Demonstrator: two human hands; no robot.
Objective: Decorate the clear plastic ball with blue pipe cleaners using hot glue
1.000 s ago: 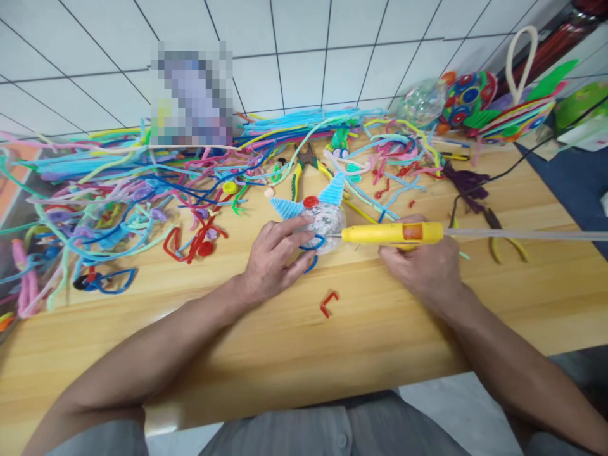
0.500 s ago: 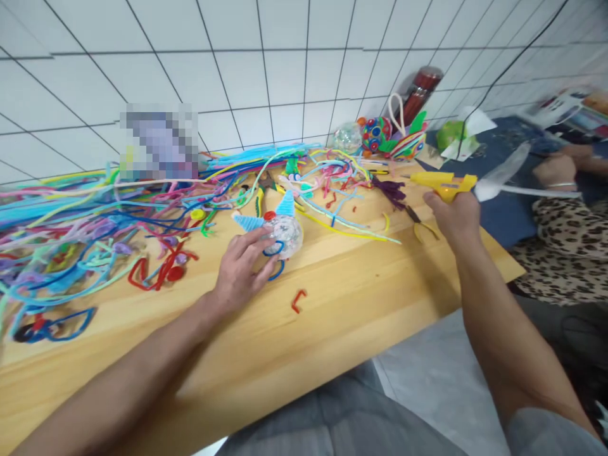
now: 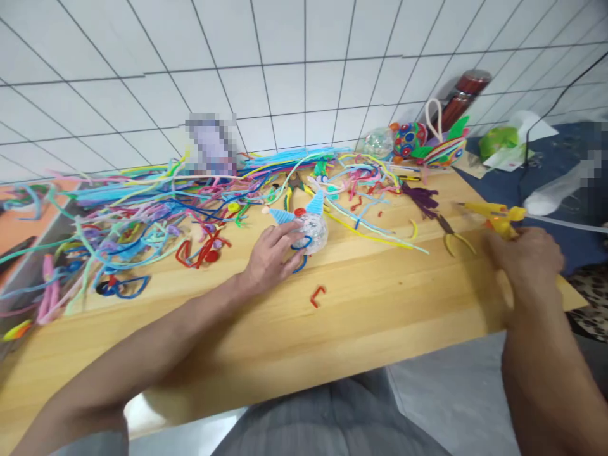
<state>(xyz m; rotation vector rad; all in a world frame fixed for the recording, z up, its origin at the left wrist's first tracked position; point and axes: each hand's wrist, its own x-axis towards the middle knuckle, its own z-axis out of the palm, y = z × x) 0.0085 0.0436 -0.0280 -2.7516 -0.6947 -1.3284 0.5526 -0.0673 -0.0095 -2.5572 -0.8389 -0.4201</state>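
My left hand [image 3: 273, 256] is closed on the left side of a clear ball [image 3: 317, 235] lying on the wooden table. Two light-blue pipe-cleaner cones [image 3: 315, 202] stick up from the ball, with a red button [image 3: 299, 212] between them. Blue pipe-cleaner loops [image 3: 301, 242] show by my fingertips. Off to the right, my right hand [image 3: 532, 259] grips a yellow hot glue gun [image 3: 503, 218], its nozzle pointing left, well apart from the ball. A short bent red pipe-cleaner piece [image 3: 316, 296] rests in front of the ball.
Tangled pipe cleaners [image 3: 156, 221] cover the back left. Yellow-handled pliers [image 3: 456, 237] lie left of the glue gun. Behind them stand a decorated ball [image 3: 409, 140] and a red flask [image 3: 460, 101] by the tiled wall. A person's patterned clothing [image 3: 591, 291] shows at right.
The view has swung left, so the table's things sit farther right. My right hand has moved right and nearer to me with the glue gun. My left hand stays on the ball.
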